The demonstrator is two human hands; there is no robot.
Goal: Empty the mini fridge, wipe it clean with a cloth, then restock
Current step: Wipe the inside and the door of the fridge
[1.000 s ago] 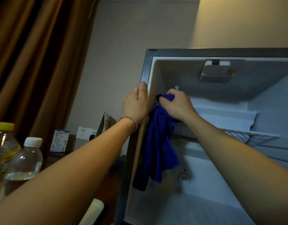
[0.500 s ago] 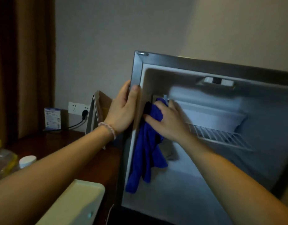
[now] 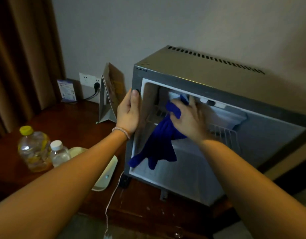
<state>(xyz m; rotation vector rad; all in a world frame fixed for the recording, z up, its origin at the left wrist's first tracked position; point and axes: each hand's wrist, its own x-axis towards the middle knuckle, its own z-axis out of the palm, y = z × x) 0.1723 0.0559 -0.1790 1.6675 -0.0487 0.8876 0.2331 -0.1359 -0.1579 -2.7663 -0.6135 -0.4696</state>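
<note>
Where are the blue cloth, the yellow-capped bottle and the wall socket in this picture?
blue cloth (image 3: 159,144): head view, on its hanging middle fold.
yellow-capped bottle (image 3: 34,149): head view, on its clear body.
wall socket (image 3: 87,79): head view, on its white faceplate.

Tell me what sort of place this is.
Probably a hotel room: a small grey mini fridge on a dark wooden desk, a folded standing card by the wall socket, heavy brown curtains.
</note>
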